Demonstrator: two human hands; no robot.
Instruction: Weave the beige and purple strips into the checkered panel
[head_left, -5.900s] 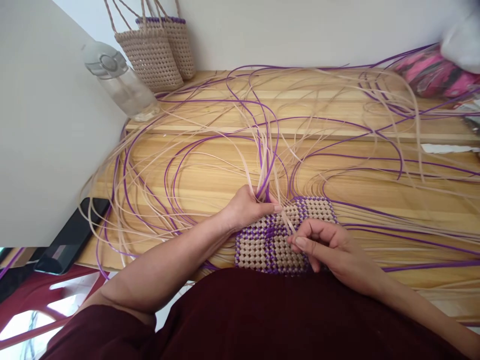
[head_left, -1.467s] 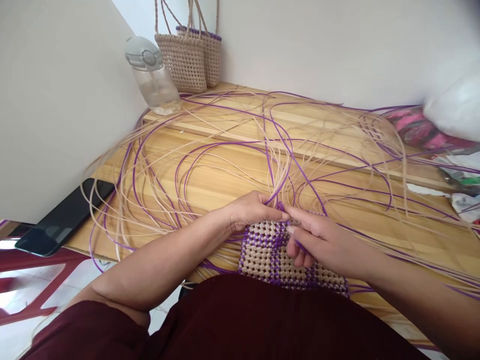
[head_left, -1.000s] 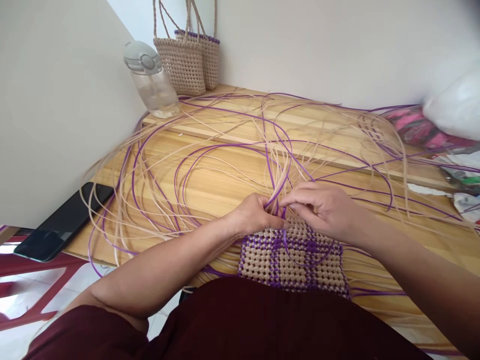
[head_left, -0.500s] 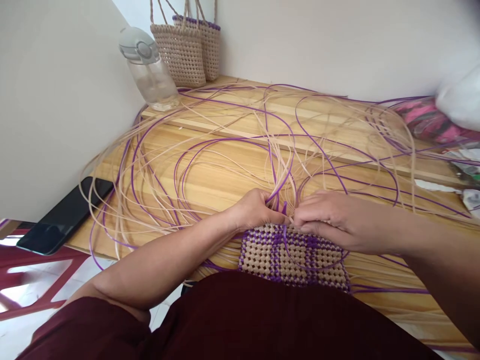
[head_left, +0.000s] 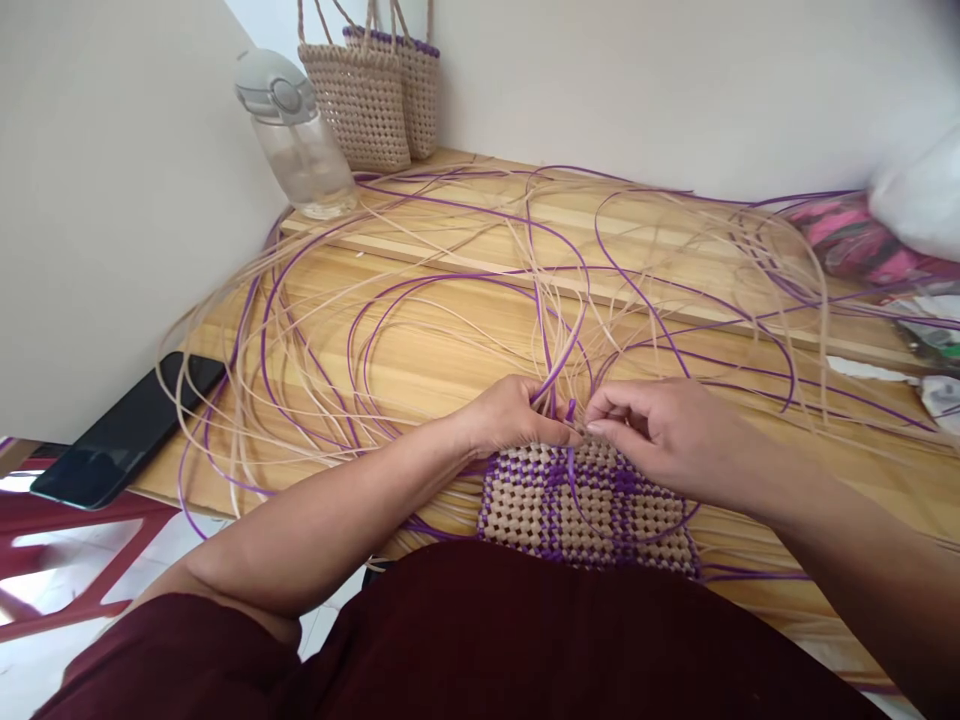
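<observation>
A woven panel (head_left: 585, 505) in beige and purple lies at the table's front edge, against the dark red shirt. My left hand (head_left: 521, 415) is closed at its far edge, gripping a bundle of purple and beige strips (head_left: 559, 375). Just to the right, my right hand (head_left: 652, 425) pinches at the same edge with thumb and forefinger; what lies between the fingertips is too small to make out. A short purple loop (head_left: 571, 410) stands up between the hands, and a purple strand curves down over the panel.
Long loose strips (head_left: 450, 280) spread over the wooden table (head_left: 442, 375). A water bottle (head_left: 304, 165) and two woven bags (head_left: 367, 105) stand at the back left. A phone (head_left: 127, 430) lies left; plastic packages (head_left: 862, 240) lie right.
My right hand's fingers have loosened from a tighter curl into a fingertip pinch, and its wrist has shifted slightly. My left hand has barely moved.
</observation>
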